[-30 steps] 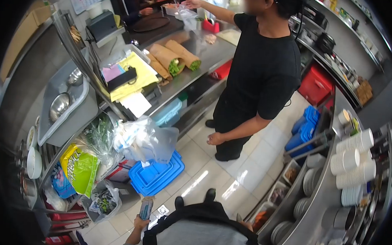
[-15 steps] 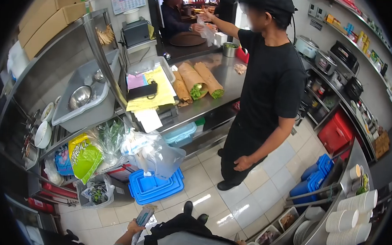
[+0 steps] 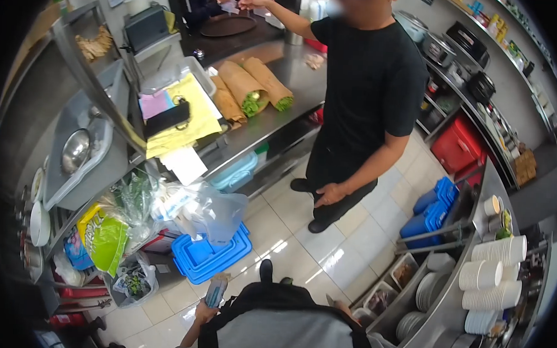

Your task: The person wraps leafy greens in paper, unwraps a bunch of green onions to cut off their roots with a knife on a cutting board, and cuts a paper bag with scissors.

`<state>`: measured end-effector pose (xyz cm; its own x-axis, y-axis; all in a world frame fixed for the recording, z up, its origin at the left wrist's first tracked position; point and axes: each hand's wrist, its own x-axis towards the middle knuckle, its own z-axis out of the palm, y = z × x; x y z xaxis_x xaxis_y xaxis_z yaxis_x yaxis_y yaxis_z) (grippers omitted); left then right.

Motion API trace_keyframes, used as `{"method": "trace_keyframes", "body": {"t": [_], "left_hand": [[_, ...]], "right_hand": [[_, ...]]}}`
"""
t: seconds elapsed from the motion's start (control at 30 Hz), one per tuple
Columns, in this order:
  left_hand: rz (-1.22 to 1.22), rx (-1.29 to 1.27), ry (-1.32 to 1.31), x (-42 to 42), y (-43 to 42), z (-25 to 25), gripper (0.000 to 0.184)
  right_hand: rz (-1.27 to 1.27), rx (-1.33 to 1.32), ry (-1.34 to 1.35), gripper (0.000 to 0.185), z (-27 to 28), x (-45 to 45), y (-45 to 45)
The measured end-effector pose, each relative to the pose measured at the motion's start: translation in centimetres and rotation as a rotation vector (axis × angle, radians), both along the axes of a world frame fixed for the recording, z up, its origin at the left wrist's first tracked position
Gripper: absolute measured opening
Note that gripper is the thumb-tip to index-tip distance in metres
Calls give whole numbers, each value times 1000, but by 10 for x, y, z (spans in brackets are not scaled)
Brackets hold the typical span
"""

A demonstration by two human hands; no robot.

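My left hand [image 3: 206, 313] is closed around a pale packet with blue print [image 3: 215, 291], low in the head view. A tan end sticks out at its top. At the lower right, my right hand [image 3: 345, 310] is mostly hidden behind my apron. A thin, pointed grey thing like a knife blade [image 3: 329, 299] juts from it, its handle out of sight. Ahead of my left hand, a blue lidded tub [image 3: 207, 271] sits on the floor under a clear plastic bag [image 3: 226, 212].
A co-worker in black [image 3: 372, 85] stands ahead, one arm stretched toward the serving window. Brown-paper bundles of greens [image 3: 245, 88] lie on the steel counter [image 3: 295, 75]. To my right are stacked white bowls [image 3: 499, 249], plates [image 3: 432, 291] and food containers [image 3: 405, 271].
My view has tilted down and shifted, so the counter and co-worker appear higher and further left. The co-worker's arm stays stretched toward the window. The packet remains in my left hand.
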<state>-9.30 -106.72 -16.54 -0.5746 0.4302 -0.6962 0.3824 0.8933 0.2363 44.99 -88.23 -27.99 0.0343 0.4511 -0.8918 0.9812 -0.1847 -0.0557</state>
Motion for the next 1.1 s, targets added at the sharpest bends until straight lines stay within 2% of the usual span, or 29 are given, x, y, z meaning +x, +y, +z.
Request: {"method": "trace_keyframes", "body": {"t": [0.07,0.1,0.27,0.37,0.4,0.47,0.57,0.67,0.87,1.0,1.1], "left_hand": [[1,26,7,-1,10,-4,77],[3,29,5,-3,17,-5,76],[-62,59,16,-11,42,-9,73],[-96,74,16,-14,61,-3,74],[-116,74,19,-15,69,0,74],[-156,70,23,-13,90,22,75],[-274,73,95,-16,119,31,75],[-332,125,115,-2,173,81,72],[-492,414,117,31,293,126,64],[-550,542,51,61,392,179,62],[-594,660,64,80,463,234,66]], "right_hand": [[29,72,-31,26,28,-35,26],[114,97,-30,27,17,-46,37],[-1,115,57,31,33,-81,81],[113,227,267,32,24,-90,96],[19,170,286,35,19,-93,100],[-173,55,322,43,41,-121,120],[-329,-42,479,54,84,-158,145],[-567,-40,677,51,112,-182,161],[-736,192,1045,58,218,-210,198],[-653,489,1040,62,222,-201,238],[-633,680,1018,62,245,-190,273]]}}
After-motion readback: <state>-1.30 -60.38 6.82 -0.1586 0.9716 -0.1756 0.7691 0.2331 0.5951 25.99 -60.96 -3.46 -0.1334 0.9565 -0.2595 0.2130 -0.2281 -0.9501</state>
